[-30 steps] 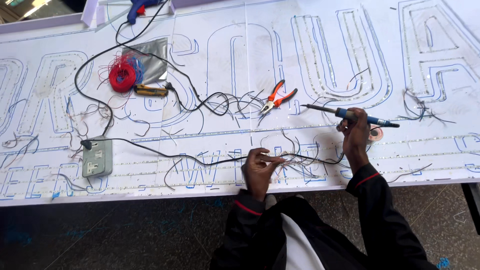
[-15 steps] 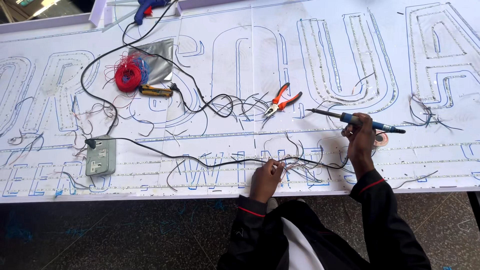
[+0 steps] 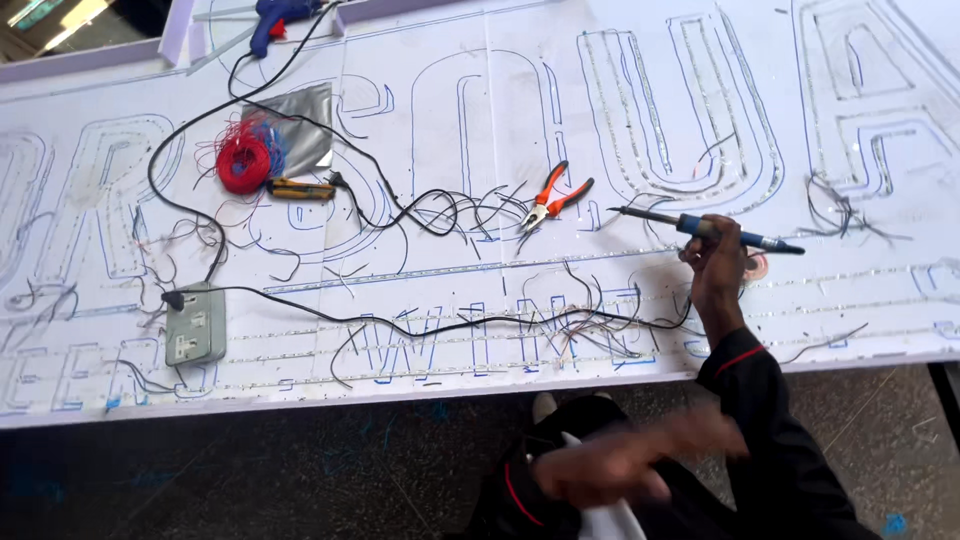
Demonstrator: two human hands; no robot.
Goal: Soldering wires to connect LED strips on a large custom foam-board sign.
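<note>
the right hand (image 3: 716,262) pinched a slim blue-handled soldering iron (image 3: 712,229) near the white sign board's (image 3: 420,130) front edge; light, stiff, best gripped mid-handle. the blurred left hand's (image 3: 615,465) fingers couldn't be told.

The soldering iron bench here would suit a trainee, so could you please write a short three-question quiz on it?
1. True or false: the right hand holds the soldering iron over the white sign board.
2. Which thing lies nearest the iron's tip: A) the pliers, B) the red wire coil, C) the glue gun?
3. Where is the left hand, and can its grasp be told?

Key
1. True.
2. A, the orange-handled pliers lie just left of the tip.
3. Off the board, below its near edge and in front of the body; it is blurred, so its grasp cannot be told.
</note>
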